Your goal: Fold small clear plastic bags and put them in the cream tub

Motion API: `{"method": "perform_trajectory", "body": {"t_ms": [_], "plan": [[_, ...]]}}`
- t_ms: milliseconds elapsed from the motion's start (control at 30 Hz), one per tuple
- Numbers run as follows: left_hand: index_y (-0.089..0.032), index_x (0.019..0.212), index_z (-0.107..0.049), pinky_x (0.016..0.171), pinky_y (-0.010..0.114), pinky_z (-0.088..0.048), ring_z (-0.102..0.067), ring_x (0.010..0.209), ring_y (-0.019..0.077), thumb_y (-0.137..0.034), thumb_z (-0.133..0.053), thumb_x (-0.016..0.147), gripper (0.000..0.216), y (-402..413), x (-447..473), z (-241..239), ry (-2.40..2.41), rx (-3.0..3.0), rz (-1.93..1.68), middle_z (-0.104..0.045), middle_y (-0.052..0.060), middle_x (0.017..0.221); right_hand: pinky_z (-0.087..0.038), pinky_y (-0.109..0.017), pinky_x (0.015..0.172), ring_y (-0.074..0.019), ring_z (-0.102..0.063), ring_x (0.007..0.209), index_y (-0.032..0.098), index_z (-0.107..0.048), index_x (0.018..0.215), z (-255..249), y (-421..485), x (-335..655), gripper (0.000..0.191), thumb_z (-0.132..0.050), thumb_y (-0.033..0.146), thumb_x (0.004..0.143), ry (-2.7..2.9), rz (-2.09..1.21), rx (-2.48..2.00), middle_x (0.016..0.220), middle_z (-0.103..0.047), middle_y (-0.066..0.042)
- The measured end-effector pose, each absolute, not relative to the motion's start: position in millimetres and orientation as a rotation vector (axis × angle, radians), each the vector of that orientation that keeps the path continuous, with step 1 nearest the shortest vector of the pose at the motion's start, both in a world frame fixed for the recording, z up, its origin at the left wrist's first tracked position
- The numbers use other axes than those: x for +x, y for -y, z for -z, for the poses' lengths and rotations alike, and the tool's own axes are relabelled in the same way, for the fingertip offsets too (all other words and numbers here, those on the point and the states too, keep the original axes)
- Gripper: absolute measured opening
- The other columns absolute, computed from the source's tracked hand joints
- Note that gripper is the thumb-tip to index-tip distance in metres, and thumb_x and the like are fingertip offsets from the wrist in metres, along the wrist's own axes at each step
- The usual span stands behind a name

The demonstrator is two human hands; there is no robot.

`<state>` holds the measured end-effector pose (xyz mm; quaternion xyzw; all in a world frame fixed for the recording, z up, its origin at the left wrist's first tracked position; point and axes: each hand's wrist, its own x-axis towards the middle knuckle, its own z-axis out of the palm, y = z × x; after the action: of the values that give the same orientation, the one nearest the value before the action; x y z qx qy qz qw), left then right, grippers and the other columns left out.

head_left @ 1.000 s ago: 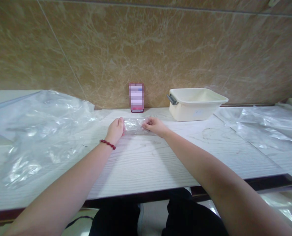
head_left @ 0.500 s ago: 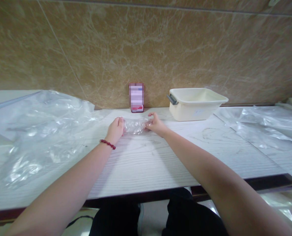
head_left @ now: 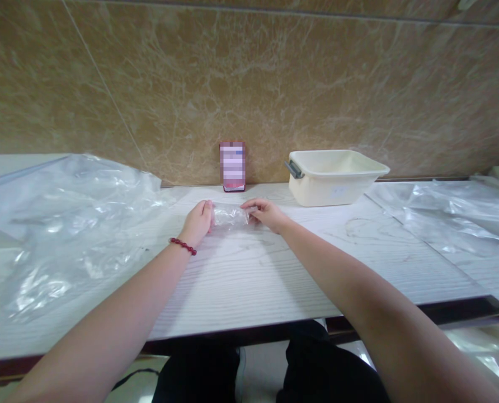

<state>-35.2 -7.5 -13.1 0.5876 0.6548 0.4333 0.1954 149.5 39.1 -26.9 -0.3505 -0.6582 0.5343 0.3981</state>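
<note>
Between my hands, low over the white wood-grain table, is a small bundle of clear plastic, shiny and wrinkled; whether anything is inside it I cannot make out. My left hand is closed on its left end, thumb on the near upper side. At the other end, my right hand grips the plastic with thumb and fingers, the index finger reaching over its top edge. A dark red bead bracelet circles my left wrist.
A phone leans on the marbled wall behind the bundle. To its right stands a cream plastic tub with a grey handle. Large crumpled clear plastic bags cover the table's left side; more clear plastic lies at the right.
The fingers of my right hand have come down from a raised position onto the plastic's right end. The bundle looks flatter and more crinkled. My left hand has barely moved.
</note>
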Motion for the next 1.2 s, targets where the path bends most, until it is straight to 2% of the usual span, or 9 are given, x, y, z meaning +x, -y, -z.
{"method": "perform_trajectory", "body": {"t_ms": [233, 433, 633, 767, 933, 1067, 1200], "plan": [[-0.019, 0.071, -0.046, 0.036, 0.02, -0.032, -0.042, 0.038, 0.0102, -0.043, -0.025, 0.079, 0.033, 4.0, -36.8, 17.2, -1.847, 1.638, -1.222, -0.043, -0.003, 0.048, -0.043, -0.018, 0.054, -0.0043, -0.049, 0.052, 0.014, -0.058, 0.058, 31.6, -45.3, 148.6, 0.003, -0.055, 0.014, 0.058, 1.597, -1.348, -0.752, 0.058, -0.055, 0.003], [-0.018, 0.071, -0.045, 0.033, 0.018, -0.032, -0.041, 0.038, 0.0089, -0.046, -0.026, 0.078, 0.034, -1.2, -41.3, 22.8, -1.781, 1.61, -1.269, -0.04, -0.004, 0.049, -0.042, -0.019, 0.057, -0.0048, -0.05, 0.055, 0.014, -0.056, 0.056, 32.3, -47.3, 150.3, 0.018, -0.04, 0.007, 0.058, 1.551, -1.371, -0.773, 0.063, -0.056, 0.002], [-0.019, 0.072, -0.045, 0.034, 0.017, -0.033, -0.043, 0.042, 0.009, -0.046, -0.028, 0.077, 0.033, -2.1, -41.9, 23.2, -1.738, 1.55, -1.269, -0.037, -0.004, 0.05, -0.04, -0.017, 0.058, -0.0053, -0.05, 0.06, 0.013, -0.055, 0.056, 28.1, -44.5, 152.7, 0.022, -0.035, 0.005, 0.057, 1.677, -1.189, -0.758, 0.062, -0.055, 0.002], [-0.018, 0.077, -0.047, 0.035, 0.019, -0.034, -0.043, 0.037, 0.009, -0.043, -0.024, 0.078, 0.033, -1.0, -42.5, 21.9, -1.856, 1.606, -1.179, -0.042, -0.004, 0.049, -0.039, -0.018, 0.063, -0.006, -0.05, 0.065, 0.013, -0.056, 0.058, 28.1, -47.5, 155.5, 0.023, -0.034, 0.005, 0.058, 1.774, -1.095, -0.798, 0.07, -0.056, 0.0], [-0.017, 0.08, -0.047, 0.037, 0.02, -0.036, -0.044, 0.033, 0.0089, -0.036, -0.023, 0.08, 0.031, 2.5, -39.5, 16.3, -1.98, 1.719, -0.902, -0.049, -0.002, 0.048, -0.039, -0.021, 0.059, -0.0081, -0.049, 0.058, 0.014, -0.059, 0.069, 23.6, -51.9, 159.1, 0.029, -0.031, 0.007, 0.064, 1.864, -0.777, -1.133, 0.063, -0.054, 0.0], [-0.016, 0.081, -0.046, 0.034, 0.019, -0.035, -0.047, 0.034, 0.01, -0.036, -0.022, 0.08, 0.031, 7.3, -30.5, 12.4, -2.011, 1.675, -0.735, -0.051, 0.0, 0.05, -0.04, -0.022, 0.067, -0.0103, -0.053, 0.072, 0.017, -0.059, 0.081, 11.1, -39.8, 151.0, 0.027, -0.034, 0.015, 0.073, 1.886, -0.491, -1.177, 0.077, -0.06, -0.001], [-0.016, 0.084, -0.044, 0.032, 0.019, -0.034, -0.049, 0.034, 0.0105, -0.036, -0.021, 0.081, 0.031, 12.6, -21.1, 10.9, -1.987, 1.663, -0.651, -0.051, 0.001, 0.051, -0.039, -0.021, 0.074, -0.0097, -0.055, 0.084, 0.017, -0.055, 0.094, 5.0, -20.9, 134.0, 0.029, -0.03, 0.019, 0.08, 2.059, -0.475, -1.136, 0.09, -0.061, -0.002]]}}
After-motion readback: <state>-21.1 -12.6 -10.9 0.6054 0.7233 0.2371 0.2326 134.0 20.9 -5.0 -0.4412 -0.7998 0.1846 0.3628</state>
